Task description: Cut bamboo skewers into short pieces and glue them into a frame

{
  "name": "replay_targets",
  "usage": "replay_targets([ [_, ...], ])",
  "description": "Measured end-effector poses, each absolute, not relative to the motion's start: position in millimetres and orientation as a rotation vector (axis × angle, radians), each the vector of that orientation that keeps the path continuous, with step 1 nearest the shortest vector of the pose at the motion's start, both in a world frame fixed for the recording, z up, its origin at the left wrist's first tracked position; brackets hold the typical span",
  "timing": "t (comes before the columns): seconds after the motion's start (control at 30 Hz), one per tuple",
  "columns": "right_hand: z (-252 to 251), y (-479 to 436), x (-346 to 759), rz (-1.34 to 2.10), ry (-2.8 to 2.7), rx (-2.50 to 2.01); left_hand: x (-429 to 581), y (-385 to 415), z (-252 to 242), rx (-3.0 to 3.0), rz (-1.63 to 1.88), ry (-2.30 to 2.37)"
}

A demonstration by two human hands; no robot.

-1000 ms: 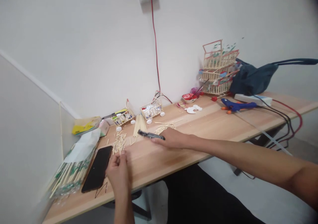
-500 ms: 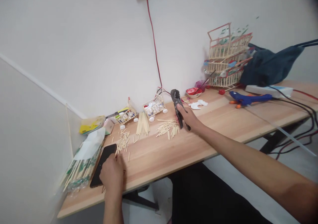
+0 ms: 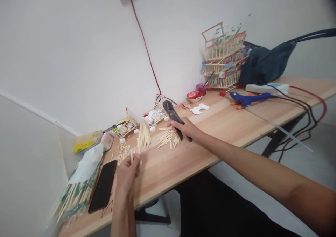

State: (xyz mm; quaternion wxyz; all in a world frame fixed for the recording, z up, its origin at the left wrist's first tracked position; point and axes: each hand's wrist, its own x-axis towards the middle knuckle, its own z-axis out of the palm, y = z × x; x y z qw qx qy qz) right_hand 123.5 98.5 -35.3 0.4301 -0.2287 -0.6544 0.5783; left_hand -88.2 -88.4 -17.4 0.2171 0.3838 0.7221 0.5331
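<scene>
Holding pliers [image 3: 172,113] in R grip [image 3: 187,129], L grip [image 3: 128,169] pinched on short stick [image 3: 132,156]; small bits [image 3: 123,155] on desk [image 3: 162,170] prob. cut, longer bundle [image 3: 144,136] + pkgd. sticks [image 3: 76,194] apparently uncut.

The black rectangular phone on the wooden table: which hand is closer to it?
Left. The left hand is just right of the phone; the right hand is farther right, holding a dark two-handled tool.
</scene>
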Motion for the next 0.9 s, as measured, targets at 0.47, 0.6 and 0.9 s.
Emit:
replay_targets([
  [0.47,-29.1,102.0,126.1,1.580,-1.548,-0.529,9.2,-2.5,-20.6,0.965,1.382,1.375],
  [0.6,-26.6,100.6,126.5,1.578,-1.596,-0.563,9.9,2.5,-19.7,0.784,1.506,1.235],
  [0.9,-33.1,108.6,121.8,1.503,-1.643,-0.672,2.0,-10.0,-25.8,0.633,1.509,1.048],
])
